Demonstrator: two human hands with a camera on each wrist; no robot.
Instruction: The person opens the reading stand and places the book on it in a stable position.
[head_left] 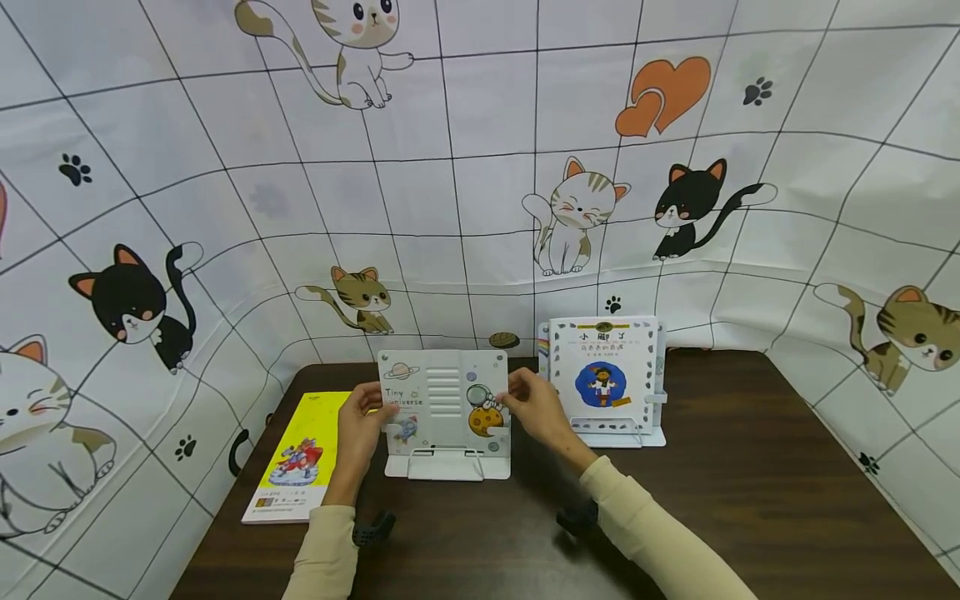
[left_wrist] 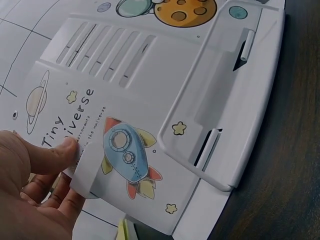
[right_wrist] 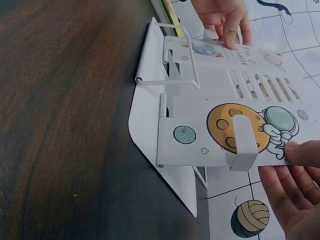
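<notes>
A white book stand [head_left: 447,400] printed with planets, an astronaut and a rocket stands upright on the table between both hands. My left hand [head_left: 362,425] pinches its left edge, thumb on the front by the "Tiny universe" lettering and fingers behind, as the left wrist view shows. On the opposite edge, my right hand [head_left: 537,405] grips beside the astronaut, with the thumb in front and fingers behind. A white wire page holder [right_wrist: 192,60] crosses the stand's lower front. White side clips [right_wrist: 244,142] fold over the panel's edges. No book rests on this stand.
To the right, a second stand [head_left: 654,435] holds a white book [head_left: 602,375] with a blue round picture. A yellow book [head_left: 300,458] lies flat at the left of the dark wooden table [head_left: 735,467]. A cat-printed cloth [head_left: 487,200] hangs behind.
</notes>
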